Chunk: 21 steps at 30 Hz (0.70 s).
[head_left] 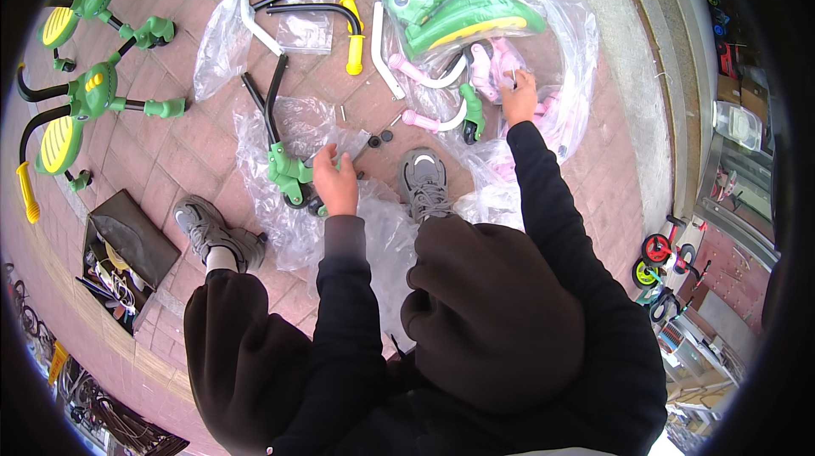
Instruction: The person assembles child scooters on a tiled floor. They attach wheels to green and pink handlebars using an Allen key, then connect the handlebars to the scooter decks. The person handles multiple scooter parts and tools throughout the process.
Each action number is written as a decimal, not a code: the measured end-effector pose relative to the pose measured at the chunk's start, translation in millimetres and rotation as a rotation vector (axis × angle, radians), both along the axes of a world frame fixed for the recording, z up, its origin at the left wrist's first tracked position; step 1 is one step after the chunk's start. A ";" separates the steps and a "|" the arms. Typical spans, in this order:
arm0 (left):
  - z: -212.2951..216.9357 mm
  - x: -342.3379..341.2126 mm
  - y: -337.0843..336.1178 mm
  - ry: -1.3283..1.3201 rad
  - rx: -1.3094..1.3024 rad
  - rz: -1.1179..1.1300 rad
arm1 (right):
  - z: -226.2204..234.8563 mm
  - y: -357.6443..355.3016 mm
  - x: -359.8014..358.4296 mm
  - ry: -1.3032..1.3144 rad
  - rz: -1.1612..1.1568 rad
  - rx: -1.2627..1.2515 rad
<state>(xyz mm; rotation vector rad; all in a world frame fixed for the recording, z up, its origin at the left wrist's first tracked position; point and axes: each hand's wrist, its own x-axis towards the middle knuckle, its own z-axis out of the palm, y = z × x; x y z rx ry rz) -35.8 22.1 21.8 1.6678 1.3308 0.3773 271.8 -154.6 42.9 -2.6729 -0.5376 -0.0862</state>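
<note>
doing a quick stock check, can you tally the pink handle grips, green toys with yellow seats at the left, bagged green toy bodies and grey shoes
Pink handle grips: 2
Green toys with yellow seats, at the left: 2
Bagged green toy body: 1
Grey shoes: 2
Total: 7

Pink part (482, 70), green leg (283, 167), apparently wheeled

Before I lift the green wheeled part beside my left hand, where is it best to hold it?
Probably by the right-hand black tube, from the right: its slim far end reaches beyond the plastic, while another tube lies close on its left. The wheel at the near end of the green part might turn in your grip.
</note>
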 end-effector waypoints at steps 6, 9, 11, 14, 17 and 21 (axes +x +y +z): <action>32.8 46.5 -14.4 -0.251 -0.243 0.034 | 13.7 -11.7 28.4 0.534 -0.331 0.490; 50.9 68.6 -29.6 -0.322 -0.291 -0.055 | 35.2 -19.5 22.6 0.527 -0.329 0.715; 64.5 81.9 -39.8 -0.352 -0.279 -0.130 | 55.0 -25.1 11.8 0.543 -0.328 0.839; 89.1 98.1 -55.4 -0.387 -0.123 -0.244 | 89.9 -30.7 -6.0 0.590 -0.201 0.847; 110.8 108.3 -65.6 -0.420 0.132 -0.370 | 119.4 -24.0 -23.5 0.680 0.085 0.620; 115.1 112.9 -71.3 -0.432 0.181 -0.643 | 132.7 3.5 -56.9 0.670 0.616 0.334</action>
